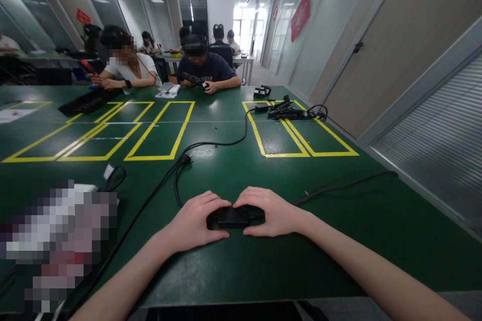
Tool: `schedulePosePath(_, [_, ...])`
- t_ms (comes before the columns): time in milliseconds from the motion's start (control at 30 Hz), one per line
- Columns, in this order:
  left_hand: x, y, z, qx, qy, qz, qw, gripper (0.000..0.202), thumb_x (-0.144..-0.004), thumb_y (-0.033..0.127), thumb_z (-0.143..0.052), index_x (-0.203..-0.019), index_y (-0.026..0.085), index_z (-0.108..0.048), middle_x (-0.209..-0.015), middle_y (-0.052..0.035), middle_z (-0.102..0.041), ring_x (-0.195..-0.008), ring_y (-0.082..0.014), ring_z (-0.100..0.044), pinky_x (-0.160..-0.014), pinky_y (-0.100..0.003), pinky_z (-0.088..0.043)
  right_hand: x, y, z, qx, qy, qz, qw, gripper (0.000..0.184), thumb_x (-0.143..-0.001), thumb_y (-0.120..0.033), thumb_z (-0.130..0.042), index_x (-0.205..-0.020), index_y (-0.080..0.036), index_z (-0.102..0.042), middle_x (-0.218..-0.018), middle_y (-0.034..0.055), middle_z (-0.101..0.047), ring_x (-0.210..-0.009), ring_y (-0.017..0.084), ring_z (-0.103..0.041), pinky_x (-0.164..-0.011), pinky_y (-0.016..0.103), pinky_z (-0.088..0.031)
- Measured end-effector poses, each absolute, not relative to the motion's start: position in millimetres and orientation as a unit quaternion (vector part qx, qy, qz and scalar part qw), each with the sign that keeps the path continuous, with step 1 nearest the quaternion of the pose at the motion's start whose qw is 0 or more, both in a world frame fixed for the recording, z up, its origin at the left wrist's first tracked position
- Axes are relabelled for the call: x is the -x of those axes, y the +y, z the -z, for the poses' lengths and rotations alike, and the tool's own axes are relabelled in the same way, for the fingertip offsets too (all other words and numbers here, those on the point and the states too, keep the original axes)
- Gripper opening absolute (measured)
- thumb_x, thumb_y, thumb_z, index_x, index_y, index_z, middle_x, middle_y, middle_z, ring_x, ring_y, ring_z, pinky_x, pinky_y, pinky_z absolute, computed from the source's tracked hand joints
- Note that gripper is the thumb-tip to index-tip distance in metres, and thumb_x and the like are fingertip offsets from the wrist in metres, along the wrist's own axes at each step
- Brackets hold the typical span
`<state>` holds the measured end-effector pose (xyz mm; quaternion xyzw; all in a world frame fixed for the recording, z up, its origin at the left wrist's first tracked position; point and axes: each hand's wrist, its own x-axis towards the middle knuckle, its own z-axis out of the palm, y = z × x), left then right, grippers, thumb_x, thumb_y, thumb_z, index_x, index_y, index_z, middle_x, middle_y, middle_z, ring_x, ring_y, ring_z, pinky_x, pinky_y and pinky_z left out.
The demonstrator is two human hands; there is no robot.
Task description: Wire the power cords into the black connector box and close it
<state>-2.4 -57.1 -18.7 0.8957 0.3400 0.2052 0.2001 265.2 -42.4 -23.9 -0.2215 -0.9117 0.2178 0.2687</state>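
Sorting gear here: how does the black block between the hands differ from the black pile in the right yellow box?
The black block is one flat piece, gripped by the left hand and right hand; the black pile is several pieces tangled with cords, untouched. The block lies near, the pile far. Both are black, on the green table.

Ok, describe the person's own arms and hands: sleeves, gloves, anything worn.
No sleeves show: the left forearm and right forearm are bare down to the picture's lower edge. The left hand and right hand wear no gloves. No watch, band or ring is visible on either.
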Motion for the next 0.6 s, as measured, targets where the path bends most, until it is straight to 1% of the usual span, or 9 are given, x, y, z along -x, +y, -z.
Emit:
schedulePosePath(100, [3,-58,19,-0.891,0.346,-0.216,0.198,0.037,-0.085,0.027,-0.08,-0.119,0.021,-0.07,-0.106,-0.0052,-0.075,-0.097,-0.0228,-0.069,-0.084,-0.033,-0.056,-264,-43,24,0.23,-0.919,-0.199,0.252,0.054,-0.075,-0.037,-0.09,-0.12,-0.018,-0.066,-0.111,0.0108,-0.074,-0.101,0.025,-0.069,-0.09,0.039,-0.055])
schedulePosePath(167, [3,-58,18,-0.888,0.351,-0.223,0.194,0.033,-0.091,0.031,-0.074,-0.122,0.02,-0.069,-0.107,-0.0063,-0.075,-0.095,-0.0226,-0.07,-0.084,-0.034,-0.057,-263,-43,27,0.243,-0.923,-0.168,0.246,0.057,-0.077,-0.039,-0.089,-0.124,-0.017,-0.064,-0.117,0.0126,-0.073,-0.105,0.027,-0.069,-0.091,0.04,-0.055])
schedulePosePath(233, [3,-58,18,-0.89,0.355,-0.227,0.177,0.029,-0.097,0.033,-0.067,-0.122,0.019,-0.069,-0.106,-0.0073,-0.077,-0.093,-0.0231,-0.071,-0.084,-0.036,-0.057,-261,-45,29,0.257,-0.926,-0.125,0.248,0.048,-0.085,-0.038,-0.082,-0.124,-0.016,-0.064,-0.118,0.0142,-0.073,-0.106,0.027,-0.069,-0.09,0.04,-0.055])
schedulePosePath(333, [1,-58,20,-0.9,0.343,-0.232,0.135,0.031,-0.096,0.036,-0.067,-0.122,0.018,-0.069,-0.11,-0.0099,-0.077,-0.097,-0.0261,-0.072,-0.087,-0.039,-0.058,-257,-49,32,0.267,-0.926,-0.076,0.255,0.03,-0.095,-0.033,-0.07,-0.118,-0.014,-0.067,-0.111,0.0149,-0.075,-0.099,0.027,-0.069,-0.084,0.041,-0.055])
schedulePosePath(433, [0,-58,22,-0.909,0.321,-0.235,0.123,0.029,-0.097,0.033,-0.068,-0.121,0.017,-0.068,-0.11,-0.0096,-0.078,-0.097,-0.0256,-0.073,-0.085,-0.038,-0.058,-254,-53,33,0.28,-0.922,-0.083,0.254,0.024,-0.096,-0.031,-0.068,-0.112,-0.014,-0.068,-0.108,0.0138,-0.074,-0.095,0.027,-0.069,-0.082,0.042,-0.055])
schedulePosePath(533, [0,-58,23,-0.907,0.321,-0.238,0.13,0.024,-0.098,0.031,-0.067,-0.118,0.018,-0.069,-0.105,-0.0079,-0.079,-0.094,-0.0245,-0.074,-0.084,-0.038,-0.058,-252,-54,33,0.297,-0.9,-0.12,0.296,0.031,-0.092,-0.029,-0.072,-0.12,-0.015,-0.067,-0.115,0.0144,-0.073,-0.102,0.027,-0.069,-0.088,0.042,-0.057])
schedulePosePath(600, [0,-58,24,-0.901,0.323,-0.251,0.144,0.025,-0.097,0.029,-0.068,-0.12,0.018,-0.068,-0.108,-0.0083,-0.078,-0.097,-0.0245,-0.074,-0.086,-0.038,-0.059,-252,-53,34,0.294,-0.882,-0.155,0.335,0.036,-0.089,-0.025,-0.075,-0.123,-0.018,-0.066,-0.115,0.0131,-0.072,-0.105,0.026,-0.07,-0.089,0.039,-0.058])
